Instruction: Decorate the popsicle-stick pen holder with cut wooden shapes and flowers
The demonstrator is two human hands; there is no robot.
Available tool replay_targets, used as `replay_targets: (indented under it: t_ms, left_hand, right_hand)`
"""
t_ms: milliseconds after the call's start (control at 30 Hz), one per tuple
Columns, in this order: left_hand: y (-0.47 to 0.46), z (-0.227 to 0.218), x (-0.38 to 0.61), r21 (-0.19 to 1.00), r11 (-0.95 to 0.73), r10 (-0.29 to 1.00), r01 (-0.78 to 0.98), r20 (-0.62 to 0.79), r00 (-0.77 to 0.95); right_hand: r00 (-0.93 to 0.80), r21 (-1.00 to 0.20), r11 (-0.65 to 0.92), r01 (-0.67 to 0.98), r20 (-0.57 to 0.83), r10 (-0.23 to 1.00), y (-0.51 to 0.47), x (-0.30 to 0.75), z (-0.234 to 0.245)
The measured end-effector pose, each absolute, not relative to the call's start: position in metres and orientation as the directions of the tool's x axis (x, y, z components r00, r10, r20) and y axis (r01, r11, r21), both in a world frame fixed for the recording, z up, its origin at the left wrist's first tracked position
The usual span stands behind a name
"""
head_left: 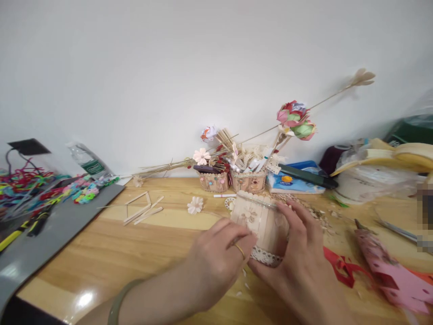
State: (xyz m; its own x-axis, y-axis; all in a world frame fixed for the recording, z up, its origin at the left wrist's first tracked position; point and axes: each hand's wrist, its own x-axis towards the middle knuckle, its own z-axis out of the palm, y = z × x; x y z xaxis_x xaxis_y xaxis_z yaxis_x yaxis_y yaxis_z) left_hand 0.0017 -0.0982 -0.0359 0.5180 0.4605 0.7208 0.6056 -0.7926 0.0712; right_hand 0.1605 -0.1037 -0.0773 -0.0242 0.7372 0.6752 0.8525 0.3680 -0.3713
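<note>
A small pot made of pale wooden craft sticks (269,223) is tilted above the table in front of me. It carries a wooden flower (249,214) on its side and a strip of white lace (265,256) along its lower edge. My right hand (297,243) grips the pot from the right, with the thumb under the lace edge. At the pot's lower left, my left hand (225,248) has its fingers pinched together close to the lace. What those fingertips hold, if anything, is hidden.
Two decorated stick baskets (248,183) stand by the wall, holding flowers and pens. Loose craft sticks (142,208) and a pale flower (195,205) lie left. A pink glue gun (389,271), red ribbon (348,268) and scissors (401,231) are right. A bottle (88,160) leans far left.
</note>
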Motion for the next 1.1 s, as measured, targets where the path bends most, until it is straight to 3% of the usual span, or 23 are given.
replay_targets:
  t_ms: [567,1100]
  left_hand:
    - [-0.0995,-0.0338,0.0032,-0.112,-0.791,0.349,0.601,0.723,0.595]
    - [-0.0995,-0.0301,-0.0036,-0.202,-0.829,0.286,0.522,0.650,0.704]
  right_hand:
    - [-0.030,-0.361,0.358,0.861,0.666,0.746,-0.1047,0.1600,-0.0718]
    - [-0.023,-0.384,0.352,0.853,0.648,0.761,-0.1043,0.1601,-0.0727]
